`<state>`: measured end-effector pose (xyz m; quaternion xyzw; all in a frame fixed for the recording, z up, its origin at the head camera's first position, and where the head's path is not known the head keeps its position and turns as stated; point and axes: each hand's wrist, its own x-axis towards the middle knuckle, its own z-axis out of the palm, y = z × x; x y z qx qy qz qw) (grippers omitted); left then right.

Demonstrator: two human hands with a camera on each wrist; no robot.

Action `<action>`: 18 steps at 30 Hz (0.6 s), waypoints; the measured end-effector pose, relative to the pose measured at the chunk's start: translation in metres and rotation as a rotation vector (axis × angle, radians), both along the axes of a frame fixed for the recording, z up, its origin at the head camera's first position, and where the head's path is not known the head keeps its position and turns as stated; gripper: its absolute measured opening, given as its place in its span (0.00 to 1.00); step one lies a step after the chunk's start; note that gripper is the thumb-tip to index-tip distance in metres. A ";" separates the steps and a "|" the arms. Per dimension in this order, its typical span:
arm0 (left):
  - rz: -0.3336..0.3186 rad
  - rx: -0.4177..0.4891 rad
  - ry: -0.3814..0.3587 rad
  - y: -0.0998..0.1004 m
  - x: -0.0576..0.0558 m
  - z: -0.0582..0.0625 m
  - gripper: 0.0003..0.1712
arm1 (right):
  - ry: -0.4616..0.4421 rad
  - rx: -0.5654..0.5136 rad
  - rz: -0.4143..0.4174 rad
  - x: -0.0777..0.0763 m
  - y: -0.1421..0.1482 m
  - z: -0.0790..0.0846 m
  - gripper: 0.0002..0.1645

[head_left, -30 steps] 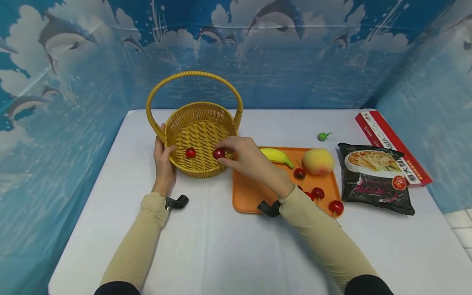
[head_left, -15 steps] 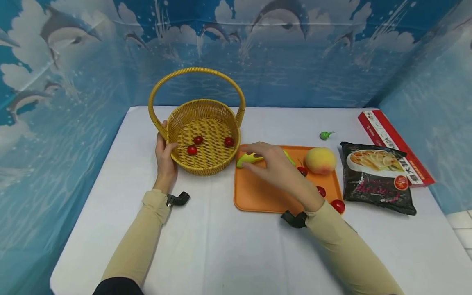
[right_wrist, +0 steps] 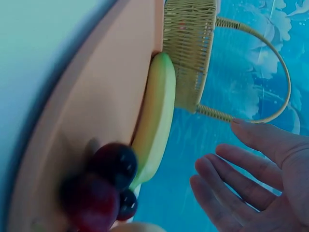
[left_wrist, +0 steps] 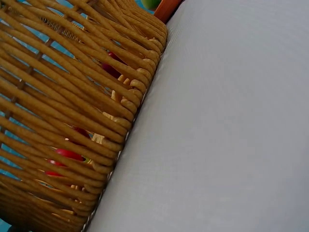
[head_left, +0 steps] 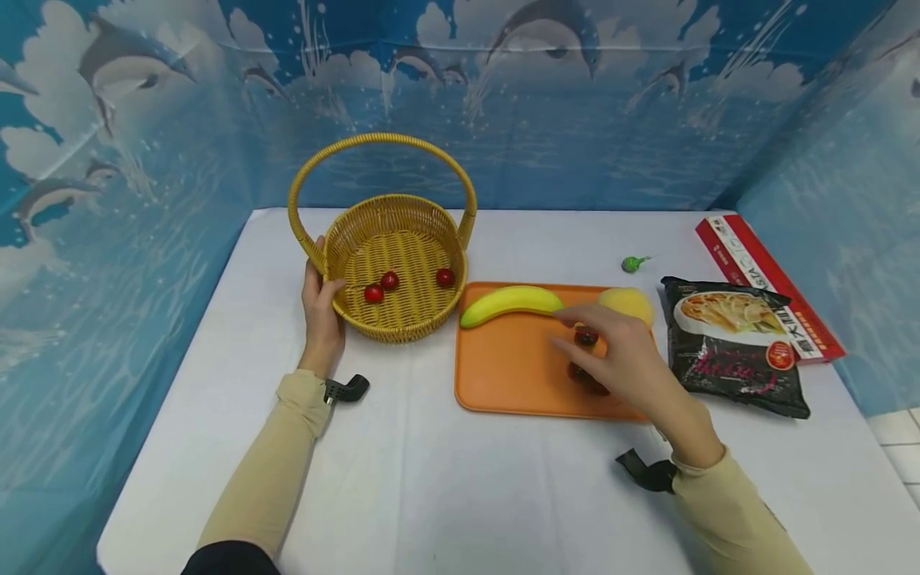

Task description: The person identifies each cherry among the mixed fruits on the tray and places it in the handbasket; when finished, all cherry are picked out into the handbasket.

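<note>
My left hand [head_left: 322, 323] holds the left side of a yellow wicker basket [head_left: 410, 243], thumb at the rim and the other fingers mostly hidden behind it. Red cherries [head_left: 374, 293] lie inside; the left wrist view shows them through the weave [left_wrist: 58, 101]. Over the right part of an orange tray [head_left: 503, 363] hovers my right hand [head_left: 625, 355], fingers apart and nothing between them. Under it are dark red cherries [head_left: 585, 336], partly covered by the hand. A banana [head_left: 512, 301] lies along the tray's back edge, and a peach [head_left: 628, 302] sits partly hidden behind the hand.
Right of the tray lies a black food packet [head_left: 733, 347], overlapping a red and white box [head_left: 769, 287]. A small green item [head_left: 634, 264] rests behind the tray. A dolphin-printed curtain [head_left: 503, 128] surrounds the white table [head_left: 431, 479].
My right hand let go of a cherry in the basket and moved right, past the banana, to above the cherries on the tray. My left hand stays on the basket.
</note>
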<state>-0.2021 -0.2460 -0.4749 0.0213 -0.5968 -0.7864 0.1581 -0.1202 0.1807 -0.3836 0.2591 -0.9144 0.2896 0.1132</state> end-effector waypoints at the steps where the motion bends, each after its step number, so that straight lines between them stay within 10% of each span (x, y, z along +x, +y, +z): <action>1: -0.002 0.000 0.001 0.000 0.000 0.000 0.43 | 0.000 0.001 -0.009 0.003 0.004 0.000 0.20; 18: 0.007 -0.008 0.009 0.000 0.000 0.000 0.44 | -0.119 0.075 -0.049 0.030 0.039 -0.023 0.28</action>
